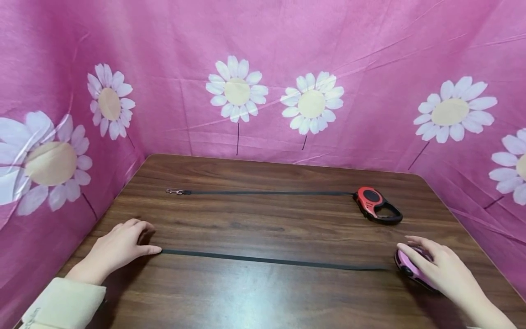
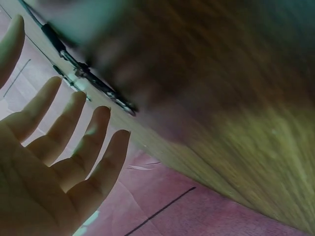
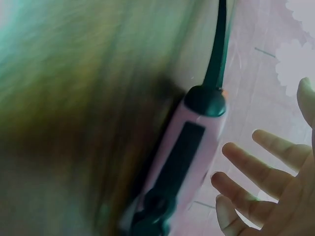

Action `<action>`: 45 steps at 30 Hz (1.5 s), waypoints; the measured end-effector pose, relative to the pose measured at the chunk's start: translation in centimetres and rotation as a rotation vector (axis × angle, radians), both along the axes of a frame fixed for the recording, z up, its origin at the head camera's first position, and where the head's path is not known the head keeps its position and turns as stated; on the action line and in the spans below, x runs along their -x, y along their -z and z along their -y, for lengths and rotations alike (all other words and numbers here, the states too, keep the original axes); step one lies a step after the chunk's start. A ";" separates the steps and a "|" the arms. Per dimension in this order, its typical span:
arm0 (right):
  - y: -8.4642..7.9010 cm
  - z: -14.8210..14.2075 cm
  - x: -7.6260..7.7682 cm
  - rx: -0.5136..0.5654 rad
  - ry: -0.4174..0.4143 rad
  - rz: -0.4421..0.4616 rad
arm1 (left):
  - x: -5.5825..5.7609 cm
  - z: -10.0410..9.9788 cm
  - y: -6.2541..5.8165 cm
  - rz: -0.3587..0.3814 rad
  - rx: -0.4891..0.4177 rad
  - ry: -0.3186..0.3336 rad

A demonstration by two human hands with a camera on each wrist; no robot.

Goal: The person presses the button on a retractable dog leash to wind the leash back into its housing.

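A pink retractable dog leash (image 1: 416,270) stands on the wooden table at the right, partly covered by my right hand (image 1: 449,269). In the right wrist view, that hand's fingers are spread apart beside the leash's pink-and-black casing (image 3: 183,152). From the casing a black strap (image 1: 263,260) runs left in a nearly straight line. My left hand (image 1: 119,246) is at the strap's far end, thumb tip overlapping it in the head view. The left wrist view shows its fingers spread, with the metal clip (image 2: 106,89) lying beyond them.
Farther back lies a red-and-black retractable leash (image 1: 371,198), its strap (image 1: 271,193) drawn out left to a metal clip (image 1: 174,192). Pink cloth (image 1: 275,45) with daisies hangs around the back and sides of the brown table (image 1: 230,224).
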State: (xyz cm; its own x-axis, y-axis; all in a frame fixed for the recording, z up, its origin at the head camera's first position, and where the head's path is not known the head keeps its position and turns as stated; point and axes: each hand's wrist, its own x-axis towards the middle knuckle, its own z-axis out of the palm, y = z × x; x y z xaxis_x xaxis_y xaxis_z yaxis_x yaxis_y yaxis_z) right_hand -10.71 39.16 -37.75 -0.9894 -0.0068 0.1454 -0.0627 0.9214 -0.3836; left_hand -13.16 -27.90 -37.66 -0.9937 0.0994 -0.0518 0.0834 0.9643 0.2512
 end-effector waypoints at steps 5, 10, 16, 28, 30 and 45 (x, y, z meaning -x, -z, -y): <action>0.5 -1.0 -0.5 0.003 0.010 0.022 | 0.0 0.3 0.1 0.013 -0.004 0.004; 0.7 -1.6 -0.9 -0.013 0.019 0.003 | 0.2 0.5 0.0 0.018 -0.003 0.014; 1.0 -2.0 -1.3 0.018 0.030 -0.007 | 0.2 0.5 0.1 0.024 0.002 0.022; 1.2 -3.8 -1.8 -0.048 0.000 -0.084 | 0.4 0.9 0.5 0.058 -0.009 0.049; 1.3 -3.9 -1.9 -0.043 -0.002 -0.088 | 0.4 1.0 0.5 0.066 -0.008 0.049; 1.5 -4.8 -2.2 -0.062 -0.006 0.149 | 0.4 1.7 0.7 0.081 0.005 0.059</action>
State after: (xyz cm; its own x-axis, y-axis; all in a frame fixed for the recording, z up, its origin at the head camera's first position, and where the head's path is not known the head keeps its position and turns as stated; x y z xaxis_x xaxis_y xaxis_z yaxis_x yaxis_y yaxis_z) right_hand -8.50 43.96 -39.23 -0.9998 -0.0172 -0.0038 -0.0150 0.9434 -0.3314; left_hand -13.52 -29.57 -38.38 -0.9787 0.1572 -0.1319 0.1198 0.9596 0.2546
